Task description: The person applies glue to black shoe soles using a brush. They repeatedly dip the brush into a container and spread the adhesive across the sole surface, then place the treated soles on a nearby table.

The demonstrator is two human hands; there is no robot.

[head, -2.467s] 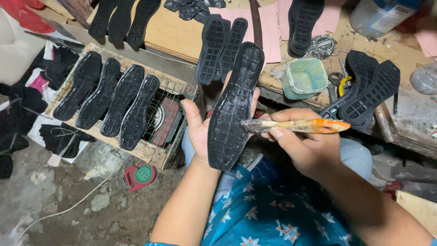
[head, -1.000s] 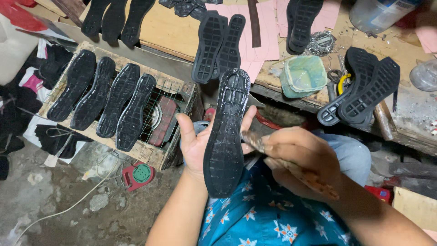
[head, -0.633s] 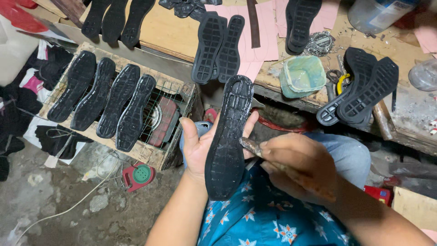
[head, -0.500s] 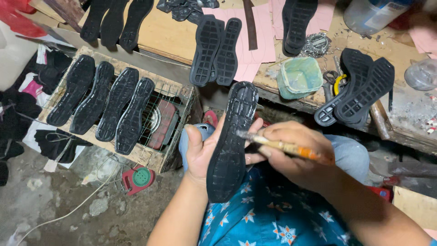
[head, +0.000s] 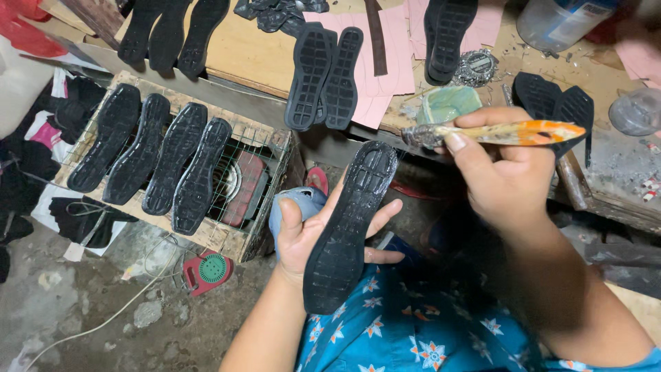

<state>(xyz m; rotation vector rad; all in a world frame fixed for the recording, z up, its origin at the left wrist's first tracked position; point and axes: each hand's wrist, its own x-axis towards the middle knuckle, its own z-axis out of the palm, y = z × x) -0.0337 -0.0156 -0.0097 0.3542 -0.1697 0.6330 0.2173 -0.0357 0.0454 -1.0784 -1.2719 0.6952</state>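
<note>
- Holding a black shoe sole in the left hand, the person keeps it tilted, with its toe end up toward the table.
- The left fingers are spread out behind the sole, and the thumb presses on its left edge.
- The right hand is up above the sole and not touching it.
- The right fingers are curled tight around a brush with an orange handle.
- The brush tip looks gray and messy, maybe with glue, but it is blurry.
- Just behind the brush tip sits a small green tub on the wooden table.
- More soles hang over the table edge, close above the held sole.
- Four soles lie on a wire crate to the left, near the left hand.
- There is open room between the two hands.
</note>
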